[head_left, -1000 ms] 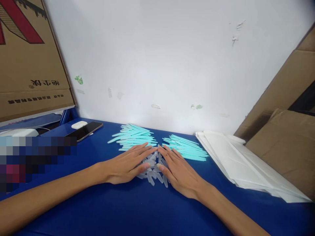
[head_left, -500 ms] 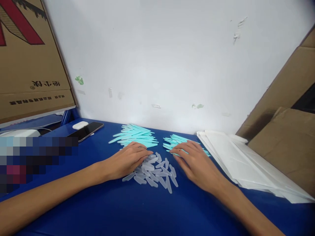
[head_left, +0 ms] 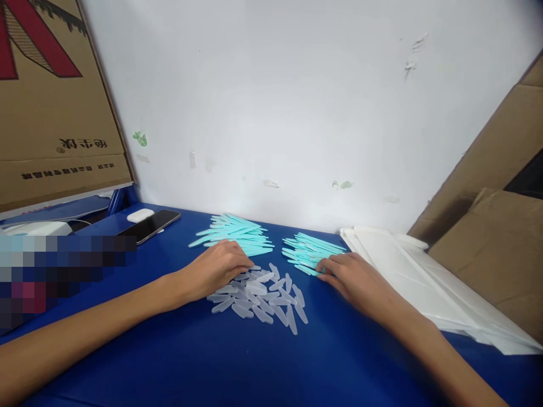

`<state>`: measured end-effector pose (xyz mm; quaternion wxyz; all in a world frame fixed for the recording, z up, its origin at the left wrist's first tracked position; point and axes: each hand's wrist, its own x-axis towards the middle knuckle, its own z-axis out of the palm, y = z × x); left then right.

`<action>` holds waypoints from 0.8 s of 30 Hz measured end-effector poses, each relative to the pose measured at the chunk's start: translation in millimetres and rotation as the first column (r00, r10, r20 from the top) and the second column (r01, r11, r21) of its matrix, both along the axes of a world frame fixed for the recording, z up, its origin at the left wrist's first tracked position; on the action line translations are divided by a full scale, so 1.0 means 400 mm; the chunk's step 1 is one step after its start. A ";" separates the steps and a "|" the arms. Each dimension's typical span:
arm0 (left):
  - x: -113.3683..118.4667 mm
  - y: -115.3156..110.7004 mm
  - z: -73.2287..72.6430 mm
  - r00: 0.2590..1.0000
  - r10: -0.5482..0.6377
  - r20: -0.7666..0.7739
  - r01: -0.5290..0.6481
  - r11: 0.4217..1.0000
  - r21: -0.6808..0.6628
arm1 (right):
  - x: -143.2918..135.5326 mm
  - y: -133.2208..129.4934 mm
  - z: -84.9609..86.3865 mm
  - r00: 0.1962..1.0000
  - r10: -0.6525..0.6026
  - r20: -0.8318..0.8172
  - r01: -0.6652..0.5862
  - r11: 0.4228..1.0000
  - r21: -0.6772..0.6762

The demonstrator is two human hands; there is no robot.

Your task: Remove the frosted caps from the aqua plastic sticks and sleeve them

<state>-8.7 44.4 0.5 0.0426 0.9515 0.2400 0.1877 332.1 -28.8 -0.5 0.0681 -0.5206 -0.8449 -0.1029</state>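
Observation:
A pile of translucent, flat, tapered plastic pieces (head_left: 265,306) lies on the blue table. My left hand (head_left: 220,264) is over its far left side, fingers closed together with the tips among the pieces; whatever is between them is hidden. Behind that hand rests a larger heap of slim turquoise sticks (head_left: 237,229). A smaller group of turquoise sticks (head_left: 311,244) lies to the right. At its near edge, my right hand (head_left: 350,277) has its fingers closed at the end of a turquoise stick (head_left: 304,269).
White flat sheets or bags (head_left: 407,277) are stacked on the right, beside brown cardboard (head_left: 496,249). A phone (head_left: 156,224) and a white case (head_left: 140,215) lie at the left. A large carton (head_left: 55,113) stands behind them, and a white wall (head_left: 271,113) closes off the back.
My right hand has drawn back rightward from over the smaller group to its near edge, its fingers now closer together. My left hand has shifted slightly left, uncovering more translucent pieces.

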 end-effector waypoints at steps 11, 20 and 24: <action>-0.003 -0.005 -0.004 0.995 0.082 -0.051 -0.077 0.992 0.099 | -0.010 -0.013 0.008 0.999 0.004 0.051 -0.006 0.999 0.043; 0.012 -0.034 0.027 0.959 0.201 0.199 -0.161 0.966 -0.201 | -0.014 -0.020 0.010 1.000 -0.016 0.017 0.013 0.989 0.150; 0.025 -0.053 0.050 0.870 0.324 0.371 -0.051 0.808 -0.587 | -0.043 -0.038 0.014 0.997 0.005 -0.081 0.009 0.987 0.163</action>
